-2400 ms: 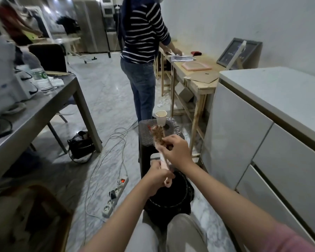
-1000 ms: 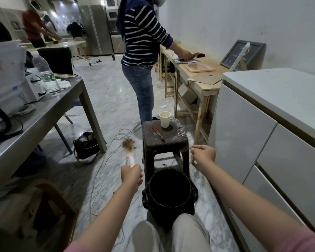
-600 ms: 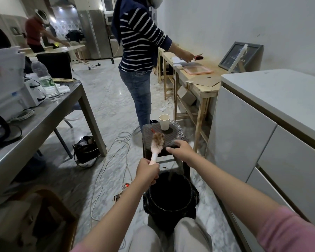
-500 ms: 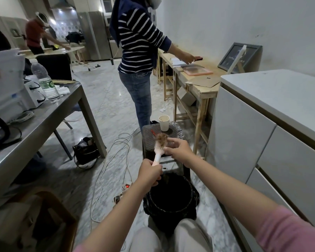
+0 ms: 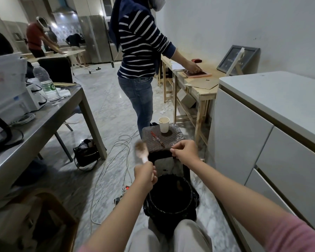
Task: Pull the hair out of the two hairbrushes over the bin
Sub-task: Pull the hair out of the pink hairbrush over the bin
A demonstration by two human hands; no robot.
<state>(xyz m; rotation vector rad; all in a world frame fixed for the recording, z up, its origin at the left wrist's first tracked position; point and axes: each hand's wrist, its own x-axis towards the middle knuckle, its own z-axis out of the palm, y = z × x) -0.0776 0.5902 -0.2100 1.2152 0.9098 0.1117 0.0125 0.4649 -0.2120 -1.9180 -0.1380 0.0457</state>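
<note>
The pale-handled hairbrush (image 5: 141, 152) (blurred, matted with brown hair) stands upright left of the black bin (image 5: 171, 199).

the marble floor (image 5: 109, 110) carries a dark stool (image 5: 163, 142) at about 12 o'clock from the black bin (image 5: 171, 197), which stands on the floor just in front of it. on the stool's top stand a paper cup (image 5: 164, 124) toward its far edge and a red pen (image 5: 157, 139) lying slantwise at the cup's 7 o'clock. white cables (image 5: 115, 160) trail over the floor at the bin's 10 o'clock, ending in a power strip (image 5: 123, 192) with a red light close to the bin's left side. a black bag (image 5: 86, 155) sits on the floor beside the leg of the grey surface (image 5: 44, 124), which bears a water bottle (image 5: 46, 84) and white boxes (image 5: 5, 88).
</note>
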